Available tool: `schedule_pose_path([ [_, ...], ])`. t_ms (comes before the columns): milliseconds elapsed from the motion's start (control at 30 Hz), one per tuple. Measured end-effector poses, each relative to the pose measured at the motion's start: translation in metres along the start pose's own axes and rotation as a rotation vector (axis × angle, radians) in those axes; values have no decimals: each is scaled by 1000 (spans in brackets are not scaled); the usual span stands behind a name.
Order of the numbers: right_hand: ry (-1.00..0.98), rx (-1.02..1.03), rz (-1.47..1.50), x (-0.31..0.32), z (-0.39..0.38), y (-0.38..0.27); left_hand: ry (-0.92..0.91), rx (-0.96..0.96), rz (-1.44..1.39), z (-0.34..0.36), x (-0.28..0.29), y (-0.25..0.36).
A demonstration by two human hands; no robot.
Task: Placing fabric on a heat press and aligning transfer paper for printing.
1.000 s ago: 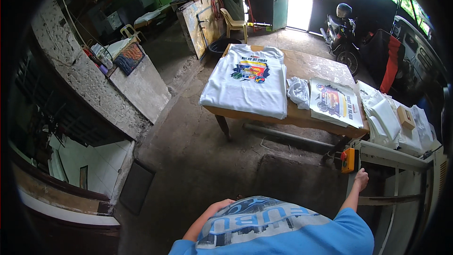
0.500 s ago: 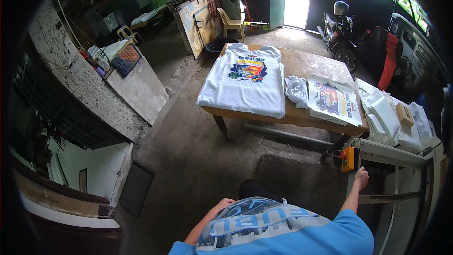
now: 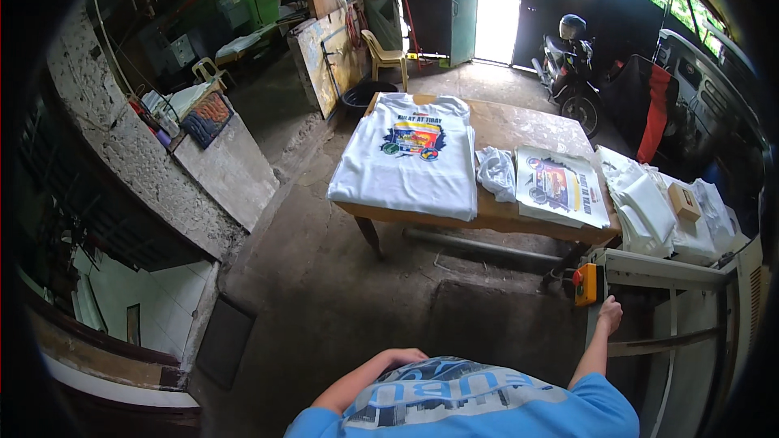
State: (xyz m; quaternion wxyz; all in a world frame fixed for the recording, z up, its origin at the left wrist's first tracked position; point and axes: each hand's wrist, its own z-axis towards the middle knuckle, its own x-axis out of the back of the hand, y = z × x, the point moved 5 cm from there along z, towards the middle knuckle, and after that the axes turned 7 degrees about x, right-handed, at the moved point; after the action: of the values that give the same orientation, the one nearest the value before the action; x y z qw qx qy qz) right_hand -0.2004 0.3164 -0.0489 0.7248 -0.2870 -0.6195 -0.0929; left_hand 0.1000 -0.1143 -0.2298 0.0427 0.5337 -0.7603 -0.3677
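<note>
My right hand [image 3: 610,314] is closed at the edge of a pale metal frame [image 3: 661,270], just below a yellow control box [image 3: 586,285] with a red button. It seems to grip the frame; what lies under the fingers is hidden. My left hand [image 3: 406,356] rests against the front of my blue printed shirt [image 3: 462,401], its fingers mostly hidden. Ahead, a wooden table [image 3: 527,118] bears a stack of white printed T-shirts [image 3: 406,174], a crumpled white plastic bag [image 3: 497,174] and a pile of printed sheets [image 3: 560,186].
White plastic packs [image 3: 641,203] and a small brown box [image 3: 684,203] lie at the right. Behind the table stand a motorcycle [image 3: 572,73], a plastic chair [image 3: 383,58] and a black basin [image 3: 369,97]. A dark mat [image 3: 225,342] lies on the floor at left.
My left hand has moved right across my shirt front. The table and its load sit slightly lower and further left in view. My right hand stays at the frame.
</note>
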Motion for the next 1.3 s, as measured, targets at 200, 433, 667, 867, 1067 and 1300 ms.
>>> schedule_pose_path([
  [200, 16, 17, 13, 0, 2, 2, -176, 30, 89, 31, -16, 44],
  [433, -16, -4, 14, 4, 0, 2, -228, -48, -4, 3, -17, 59],
  [667, -9, 13, -4, 2, -1, -1, 442, -342, 577, 36, -5, 57],
  [867, 21, 25, -10, 0, 0, -7, 700, -337, 592, 3, 21, 4],
  [1067, 15, 18, -19, -3, 6, 5, 583, -201, 325, -77, -6, -28],
  [1300, 36, 14, 3, -1, 3, 3, 585, -201, 129, -104, -6, -86],
])
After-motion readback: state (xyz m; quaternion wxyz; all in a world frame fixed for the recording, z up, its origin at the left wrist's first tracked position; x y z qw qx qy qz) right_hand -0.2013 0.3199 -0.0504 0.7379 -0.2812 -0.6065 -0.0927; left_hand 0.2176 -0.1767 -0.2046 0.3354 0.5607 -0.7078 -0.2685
